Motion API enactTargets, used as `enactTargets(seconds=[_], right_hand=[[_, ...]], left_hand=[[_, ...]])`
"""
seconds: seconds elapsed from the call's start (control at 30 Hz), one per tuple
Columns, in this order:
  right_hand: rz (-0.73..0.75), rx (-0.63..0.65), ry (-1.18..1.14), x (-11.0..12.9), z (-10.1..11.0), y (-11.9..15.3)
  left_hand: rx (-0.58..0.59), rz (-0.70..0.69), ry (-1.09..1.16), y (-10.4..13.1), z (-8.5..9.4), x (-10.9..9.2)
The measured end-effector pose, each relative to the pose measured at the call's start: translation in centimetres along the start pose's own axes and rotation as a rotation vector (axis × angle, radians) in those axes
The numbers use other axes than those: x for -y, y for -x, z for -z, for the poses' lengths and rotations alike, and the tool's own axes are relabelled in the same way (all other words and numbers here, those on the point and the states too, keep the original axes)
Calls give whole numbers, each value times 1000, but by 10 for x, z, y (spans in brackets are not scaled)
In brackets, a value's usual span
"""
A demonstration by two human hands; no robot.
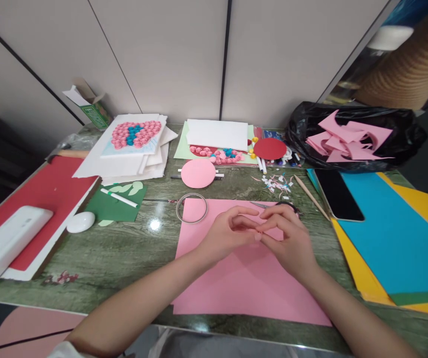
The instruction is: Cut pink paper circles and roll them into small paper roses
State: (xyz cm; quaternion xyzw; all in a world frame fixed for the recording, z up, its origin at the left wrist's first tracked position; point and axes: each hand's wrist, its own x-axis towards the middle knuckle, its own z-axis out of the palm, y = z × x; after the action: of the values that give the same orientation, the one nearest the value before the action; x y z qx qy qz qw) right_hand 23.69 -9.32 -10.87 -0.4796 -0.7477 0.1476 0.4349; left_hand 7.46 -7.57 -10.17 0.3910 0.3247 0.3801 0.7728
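My left hand (227,229) and my right hand (290,243) meet above a pink paper sheet (251,293). The thumb and fingers of each hand are pinched together at the tips. A tiny pinkish bit seems to be between them, too small and too covered to name. Behind my right hand lies a pair of scissors (261,205), its dark handle partly hidden by my fingers. A round ring (178,213) rests over the sheet's far left corner. Just beyond it, a pink paper circle (198,173) lies across several pens.
At the right are blue paper (396,243), yellow paper (352,263), a phone (340,195) and a pencil (311,196). A black bag (299,134) holds pink scraps. Leftward stand a white device (16,238), a mouse (80,222) and paper-rose artwork (135,135). Small cuttings (276,184) lie behind my hands.
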Motion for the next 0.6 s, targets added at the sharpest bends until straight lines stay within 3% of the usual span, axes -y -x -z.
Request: enactTargets(seconds=[0.3, 0.6], right_hand=[[68, 32, 56, 2, 1, -1], [99, 19, 55, 2, 3, -2]], left_hand=[[10, 30, -26, 0, -2, 8], [-74, 74, 58, 0, 2, 0]])
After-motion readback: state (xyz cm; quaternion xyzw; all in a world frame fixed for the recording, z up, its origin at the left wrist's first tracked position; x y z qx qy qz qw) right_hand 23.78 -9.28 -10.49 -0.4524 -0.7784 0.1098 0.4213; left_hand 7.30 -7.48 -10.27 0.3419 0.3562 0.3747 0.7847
